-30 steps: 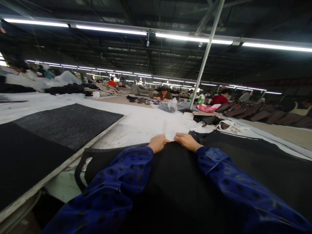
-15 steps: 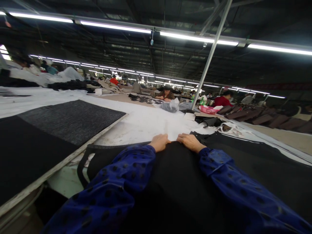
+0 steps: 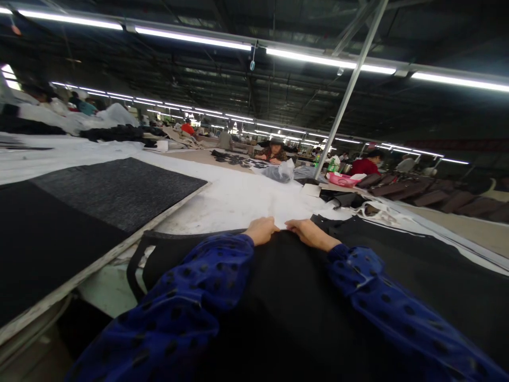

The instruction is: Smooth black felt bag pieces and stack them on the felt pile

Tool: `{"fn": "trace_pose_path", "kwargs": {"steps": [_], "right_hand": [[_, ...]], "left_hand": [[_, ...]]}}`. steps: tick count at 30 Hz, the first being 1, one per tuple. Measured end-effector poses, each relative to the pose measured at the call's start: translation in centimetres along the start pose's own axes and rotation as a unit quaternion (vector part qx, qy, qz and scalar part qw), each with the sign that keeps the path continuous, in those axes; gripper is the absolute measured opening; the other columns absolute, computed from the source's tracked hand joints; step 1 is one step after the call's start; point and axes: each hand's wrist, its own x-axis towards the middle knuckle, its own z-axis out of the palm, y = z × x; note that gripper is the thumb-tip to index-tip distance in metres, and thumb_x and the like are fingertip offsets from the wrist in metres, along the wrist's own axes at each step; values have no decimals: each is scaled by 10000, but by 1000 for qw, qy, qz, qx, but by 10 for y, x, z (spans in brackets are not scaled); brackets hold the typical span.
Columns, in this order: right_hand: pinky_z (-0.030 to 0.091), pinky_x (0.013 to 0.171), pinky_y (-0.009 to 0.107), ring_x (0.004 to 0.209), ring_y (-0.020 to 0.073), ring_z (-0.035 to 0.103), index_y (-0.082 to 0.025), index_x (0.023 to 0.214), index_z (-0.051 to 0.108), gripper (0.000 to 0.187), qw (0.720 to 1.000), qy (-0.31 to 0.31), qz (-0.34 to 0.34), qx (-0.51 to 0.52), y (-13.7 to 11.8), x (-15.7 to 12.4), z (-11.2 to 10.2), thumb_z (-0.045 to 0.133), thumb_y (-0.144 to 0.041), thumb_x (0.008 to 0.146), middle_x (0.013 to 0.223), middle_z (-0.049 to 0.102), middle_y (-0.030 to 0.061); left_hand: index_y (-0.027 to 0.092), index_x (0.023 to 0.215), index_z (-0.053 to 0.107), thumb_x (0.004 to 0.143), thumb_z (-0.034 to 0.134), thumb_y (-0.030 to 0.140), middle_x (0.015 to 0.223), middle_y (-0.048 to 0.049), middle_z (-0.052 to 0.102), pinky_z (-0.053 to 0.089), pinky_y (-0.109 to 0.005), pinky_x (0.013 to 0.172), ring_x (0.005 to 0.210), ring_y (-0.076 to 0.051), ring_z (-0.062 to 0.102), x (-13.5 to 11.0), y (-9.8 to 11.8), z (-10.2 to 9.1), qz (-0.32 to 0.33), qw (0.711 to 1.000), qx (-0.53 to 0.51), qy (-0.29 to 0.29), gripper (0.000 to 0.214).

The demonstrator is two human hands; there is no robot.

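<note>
A large piece of black fabric [image 3: 286, 281] spreads in front of me over the near side of the table. My left hand [image 3: 261, 231] pinches its far edge, fingers closed. Close by on the right, my right hand [image 3: 305, 232] grips the same edge between thumb and fingers. Only a small gap separates the two hands. Blue sleeves with dark dots cover both forearms. A narrow black strip of cloth [image 3: 135, 270] loops down at the fabric's left end. More black fabric [image 3: 397, 265] lies to the right of my right arm.
White sheeting [image 3: 238, 201] covers the table beyond my hands. On the left lies a board [image 3: 170, 209] with dark grey and black cloth on it. A slanting metal pole [image 3: 345, 101] rises behind a clear plastic bag [image 3: 280, 172]. A pink basket [image 3: 344, 180] and co-workers are farther back.
My right hand has shifted slightly left along the fabric edge, closer to my left hand. The left hand stays nearly in place. The view has tilted slightly.
</note>
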Motion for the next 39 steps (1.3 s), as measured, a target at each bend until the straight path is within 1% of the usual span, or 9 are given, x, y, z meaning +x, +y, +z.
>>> {"fn": "trace_pose_path", "kwargs": {"steps": [7,11,15,19,28,30,34,37,39], "right_hand": [[460,755,263,780,160,617,-143,945,670,347,1000,-17,-5,0,3,-2,-3,398,-32,761,846,687,52],[446,827,258,900,176,616,-151,1015,684,467,998,-47,-30,-15,-6,-3,-8,395,21,690,980,680,75],[431,867,241,989,170,594,-214,1166,633,613,992,-99,-39,-62,-16,-4,-12,373,42,674,1102,631,73],[432,853,237,979,173,590,-253,1294,528,657,986,-134,-30,-96,-18,-1,-15,380,25,717,1090,611,76],[442,777,277,838,183,598,-280,1352,451,662,955,-243,-16,-172,-51,14,-32,392,1,755,934,617,76],[442,776,290,842,188,597,-288,1348,454,652,951,-252,-6,-177,-57,15,-32,392,-5,764,948,618,80],[406,870,367,1014,249,545,-272,1272,538,565,954,-215,-39,-207,-63,18,-27,426,-27,775,1101,583,112],[415,860,301,1008,221,543,-184,1142,629,460,964,-177,-76,-185,-67,21,-22,429,-17,763,1132,561,125],[428,814,247,942,181,564,-163,1149,622,471,967,-175,-77,-170,-71,22,-19,407,-5,761,1090,569,121]], "left_hand": [[261,999,701,800,539,157,1005,-7,668,451,-243,799,979,-179,589,-3,-12,-9,-57,998,-42,-3,277],[267,981,705,798,544,157,1018,-4,671,456,-244,785,995,-182,589,-4,-11,-9,-64,997,-36,-4,267],[266,983,704,796,538,143,1022,-10,671,459,-252,770,994,-189,591,-9,-17,-14,-56,998,-20,-12,279],[264,974,704,779,549,126,999,-14,671,456,-253,756,979,-191,592,-25,-25,-24,-50,999,8,-21,285],[219,921,684,803,470,66,977,-51,630,440,-255,710,946,-191,572,-47,-18,-34,52,993,106,-21,289],[220,941,678,788,484,60,967,-49,630,436,-257,694,936,-193,576,-54,-22,-38,40,994,102,-26,294],[227,953,677,792,496,79,944,-41,638,427,-259,688,930,-192,578,-72,-32,-46,0,997,79,-20,284],[234,933,683,806,476,69,951,-33,634,421,-254,680,913,-180,571,-80,-35,-45,23,995,101,-2,294],[227,912,686,806,476,62,937,-38,629,419,-255,678,897,-176,564,-81,-35,-42,44,992,116,9,288]]}}
